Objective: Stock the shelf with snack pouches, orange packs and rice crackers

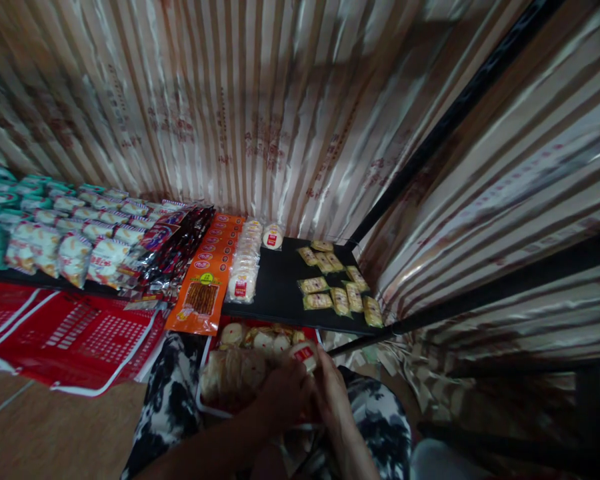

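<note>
Low in front of me, both hands meet over a red basket [203,393] with a white rim, set between my knees. My right hand [329,381] curls round a clear-wrapped round pastry [305,355] with a red label. My left hand [287,390] is closed against the near side of the same pastry; its fingertips are dark and partly hidden. More wrapped pastries [233,373] fill the basket beside my left hand. On the black shelf [280,280] just beyond stands a row of similar wrapped pastries [244,267], with a single one [273,236] at its back right.
Small yellow-wrapped snacks [325,283] lie scattered on the shelf's right end. An orange snack packet [205,280], dark packets [180,247] and white bread packs [100,247] line its left. Red baskets [80,340] sit below left. Dark poles [430,147] cross at right before striped sheeting [260,100].
</note>
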A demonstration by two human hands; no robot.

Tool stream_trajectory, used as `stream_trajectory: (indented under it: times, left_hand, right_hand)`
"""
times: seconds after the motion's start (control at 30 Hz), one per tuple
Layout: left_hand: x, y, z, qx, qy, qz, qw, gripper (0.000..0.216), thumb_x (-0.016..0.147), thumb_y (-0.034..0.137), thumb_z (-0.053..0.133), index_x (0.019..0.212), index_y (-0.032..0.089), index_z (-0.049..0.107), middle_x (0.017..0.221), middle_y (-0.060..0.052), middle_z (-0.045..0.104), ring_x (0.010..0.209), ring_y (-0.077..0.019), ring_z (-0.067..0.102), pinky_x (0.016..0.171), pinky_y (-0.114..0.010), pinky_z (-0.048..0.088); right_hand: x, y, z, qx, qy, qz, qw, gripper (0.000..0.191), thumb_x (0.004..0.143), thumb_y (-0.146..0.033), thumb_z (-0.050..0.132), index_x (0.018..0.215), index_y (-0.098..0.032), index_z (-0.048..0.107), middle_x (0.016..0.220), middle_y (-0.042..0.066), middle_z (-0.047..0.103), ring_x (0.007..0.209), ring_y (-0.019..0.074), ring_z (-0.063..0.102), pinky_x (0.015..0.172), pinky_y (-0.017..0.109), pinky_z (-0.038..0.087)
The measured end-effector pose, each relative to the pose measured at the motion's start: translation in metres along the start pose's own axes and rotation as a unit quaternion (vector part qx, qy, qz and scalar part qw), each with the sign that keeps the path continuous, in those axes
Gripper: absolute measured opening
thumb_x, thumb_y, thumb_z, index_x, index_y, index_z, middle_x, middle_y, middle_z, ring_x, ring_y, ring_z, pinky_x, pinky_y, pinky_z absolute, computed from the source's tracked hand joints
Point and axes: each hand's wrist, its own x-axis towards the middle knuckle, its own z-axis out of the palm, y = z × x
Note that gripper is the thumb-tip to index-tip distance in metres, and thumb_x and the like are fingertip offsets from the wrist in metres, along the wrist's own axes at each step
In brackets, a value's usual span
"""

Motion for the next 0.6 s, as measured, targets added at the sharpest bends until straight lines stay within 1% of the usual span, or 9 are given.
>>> stream_trajectory:
  times: [0.07,0.13,0.2,0.27,0.3,0.37,0.47,0.53,0.6]
  left_hand:
    - [-0.006,-0.006,0.008,0.02,0.042,0.042,0.998,0.02,0.09,0.021,0.043,0.104,0.021,0.056,0.1,-0.009,0.061,0.095,-0.0231,0.058,0.075,-0.032,0.048]
    - [-0.01,-0.011,0.011,0.03,0.068,0.069,0.995,0.023,0.092,0.021,0.039,0.11,0.02,0.054,0.103,-0.009,0.061,0.098,-0.0224,0.057,0.079,-0.033,0.047]
    - [-0.013,-0.014,0.007,0.027,0.076,0.087,0.993,0.025,0.093,0.021,0.038,0.114,0.02,0.052,0.108,-0.01,0.06,0.105,-0.0226,0.055,0.084,-0.033,0.046]
    - [-0.014,-0.016,0.001,0.007,0.076,0.086,0.993,0.026,0.093,0.023,0.04,0.116,0.02,0.051,0.112,-0.009,0.06,0.113,-0.0226,0.051,0.088,-0.034,0.046]
    - [-0.013,-0.015,-0.003,-0.01,0.077,0.075,0.994,0.027,0.092,0.024,0.042,0.117,0.021,0.05,0.114,-0.008,0.059,0.116,-0.0222,0.05,0.09,-0.034,0.046]
    - [-0.01,-0.014,-0.01,-0.051,0.095,0.027,0.994,0.029,0.09,0.022,0.046,0.118,0.022,0.051,0.119,-0.007,0.057,0.121,-0.0211,0.046,0.095,-0.034,0.044]
    - [-0.004,-0.009,-0.018,-0.1,0.155,-0.073,0.98,0.026,0.087,0.015,0.045,0.109,0.021,0.058,0.125,-0.007,0.054,0.126,-0.0208,0.04,0.102,-0.037,0.04]
    - [0.001,-0.007,-0.022,-0.137,0.19,-0.139,0.962,0.026,0.087,0.013,0.041,0.101,0.02,0.062,0.127,-0.008,0.053,0.126,-0.0216,0.04,0.104,-0.039,0.039]
    - [0.005,-0.007,-0.023,-0.194,0.205,-0.196,0.939,0.027,0.086,0.015,0.041,0.1,0.02,0.063,0.125,-0.008,0.054,0.12,-0.0215,0.046,0.102,-0.04,0.041]
  right_hand:
    - [0.001,-0.005,0.003,0.003,-0.03,0.002,1.0,0.053,0.054,-0.054,0.072,0.094,-0.02,0.065,0.077,0.001,0.072,0.072,0.0207,0.068,0.058,0.027,0.054]
    - [0.003,-0.007,0.005,0.014,-0.054,0.008,0.998,0.057,0.05,-0.05,0.076,0.097,-0.02,0.065,0.069,0.0,0.07,0.066,0.0203,0.067,0.054,0.027,0.052]
    - [0.005,-0.008,0.006,0.031,-0.066,0.017,0.997,0.063,0.047,-0.047,0.079,0.101,-0.02,0.063,0.065,-0.001,0.069,0.063,0.0203,0.067,0.052,0.027,0.052]
    - [0.005,-0.011,0.007,0.053,-0.064,0.017,0.996,0.067,0.045,-0.043,0.081,0.104,-0.02,0.061,0.065,-0.002,0.069,0.063,0.0199,0.067,0.051,0.027,0.051]
    - [0.005,-0.013,0.007,0.063,-0.06,0.014,0.996,0.067,0.044,-0.041,0.081,0.105,-0.021,0.061,0.066,-0.002,0.069,0.063,0.0197,0.067,0.051,0.026,0.051]
    - [0.005,-0.016,0.008,0.08,-0.049,0.012,0.996,0.066,0.044,-0.038,0.08,0.104,-0.021,0.06,0.067,-0.002,0.069,0.064,0.0196,0.067,0.051,0.026,0.051]
    - [0.005,-0.018,0.009,0.076,-0.019,0.015,0.997,0.058,0.047,-0.038,0.076,0.1,-0.022,0.059,0.071,-0.001,0.07,0.069,0.0219,0.068,0.053,0.028,0.053]
    - [0.006,-0.016,0.008,0.035,-0.004,-0.007,0.999,0.049,0.052,-0.042,0.071,0.096,-0.022,0.06,0.075,0.001,0.071,0.074,0.024,0.068,0.055,0.03,0.054]
    - [0.009,-0.013,0.007,-0.046,-0.012,-0.067,0.997,0.04,0.059,-0.045,0.063,0.092,-0.023,0.062,0.079,0.004,0.071,0.077,0.0258,0.068,0.059,0.033,0.055]
